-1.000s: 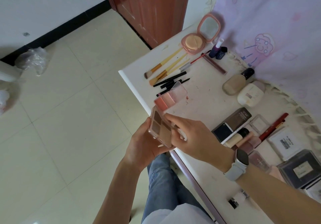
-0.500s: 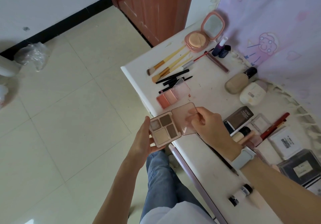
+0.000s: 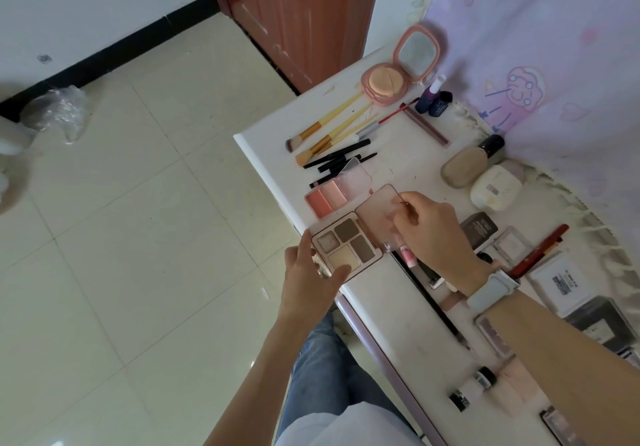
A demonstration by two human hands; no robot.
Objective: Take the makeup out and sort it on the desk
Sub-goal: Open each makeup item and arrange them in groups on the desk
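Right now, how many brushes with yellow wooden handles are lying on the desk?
3, side by side near the desk's far corner: the longest brush, a middle brush and a thinner brush. More could hide among the black pencils.
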